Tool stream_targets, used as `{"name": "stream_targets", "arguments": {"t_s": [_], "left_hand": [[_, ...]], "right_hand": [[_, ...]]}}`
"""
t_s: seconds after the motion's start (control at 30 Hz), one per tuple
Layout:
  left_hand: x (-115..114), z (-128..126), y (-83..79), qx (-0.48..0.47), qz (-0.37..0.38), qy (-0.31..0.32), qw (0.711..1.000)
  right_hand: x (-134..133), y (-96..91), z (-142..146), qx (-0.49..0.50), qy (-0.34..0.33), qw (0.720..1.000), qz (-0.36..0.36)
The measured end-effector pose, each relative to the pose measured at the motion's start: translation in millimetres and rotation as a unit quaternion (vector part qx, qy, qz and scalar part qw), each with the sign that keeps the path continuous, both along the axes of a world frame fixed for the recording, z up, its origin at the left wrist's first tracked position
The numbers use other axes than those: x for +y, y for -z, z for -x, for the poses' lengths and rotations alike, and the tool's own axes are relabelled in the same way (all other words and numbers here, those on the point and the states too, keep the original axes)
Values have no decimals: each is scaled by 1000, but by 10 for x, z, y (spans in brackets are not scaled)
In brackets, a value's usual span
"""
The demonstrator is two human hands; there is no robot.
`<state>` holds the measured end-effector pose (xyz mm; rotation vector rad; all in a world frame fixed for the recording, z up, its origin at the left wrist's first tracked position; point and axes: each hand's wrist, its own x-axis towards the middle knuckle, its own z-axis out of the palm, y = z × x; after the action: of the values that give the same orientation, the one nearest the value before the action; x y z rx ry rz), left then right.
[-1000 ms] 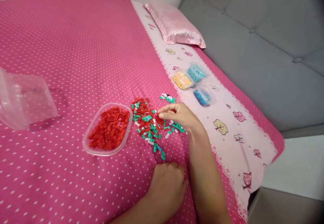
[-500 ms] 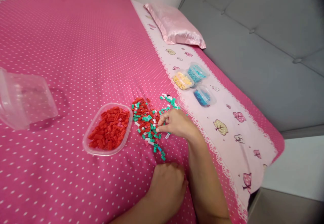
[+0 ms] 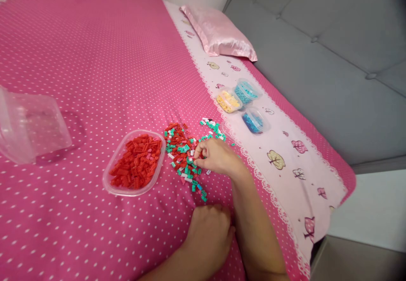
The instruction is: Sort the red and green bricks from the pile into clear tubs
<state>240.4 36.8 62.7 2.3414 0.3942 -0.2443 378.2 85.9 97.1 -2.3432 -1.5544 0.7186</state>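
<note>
My right hand (image 3: pixel 217 157) reaches into a loose pile of small toy building bricks (image 3: pixel 180 149), mostly red and green with some white. Its thumb and forefinger come together in a pinch at the pile's right side, and what lies between them is too small to make out. Nearer to me, my left hand (image 3: pixel 209 230) rests on the bedspread, back up and curled into a fist. Its fingers are turned under, so any contents are hidden. To the left of the pile sits a clear plastic tub (image 3: pixel 108 183) filled with red bricks (image 3: pixel 136 162).
A large translucent container (image 3: pixel 47 124) lies at the far left. Beyond the pile are small tubs of yellow bricks (image 3: pixel 228 100), light blue bricks (image 3: pixel 246 91) and darker blue bricks (image 3: pixel 253 122). A pink pillow (image 3: pixel 218 31) lies by the grey headboard (image 3: pixel 317 69).
My right hand has shifted slightly left and its fingers have drawn closer together over the bricks. The left fist stays in place.
</note>
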Motion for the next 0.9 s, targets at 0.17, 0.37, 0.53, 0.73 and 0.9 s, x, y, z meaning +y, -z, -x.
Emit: {"name": "stream_targets", "arguments": {"t_s": [0.17,0.37,0.53,0.73,0.9], "left_hand": [[11,-15,0,4,1,-3,1000],[-5,-10,0,6,7,-8,1000],[-6,-4,2,7,11,-15,1000],[4,-14,3,3,11,-12,1000],[10,-13,-1,4,10,-15,1000]], "right_hand": [[-8,55,-103,106,-5,993,-42],[-15,63,-212,257,43,960,-106],[-8,28,-220,420,123,885,-158],[26,8,-238,631,161,735,-187],[71,22,-289,739,221,604,-202]]}}
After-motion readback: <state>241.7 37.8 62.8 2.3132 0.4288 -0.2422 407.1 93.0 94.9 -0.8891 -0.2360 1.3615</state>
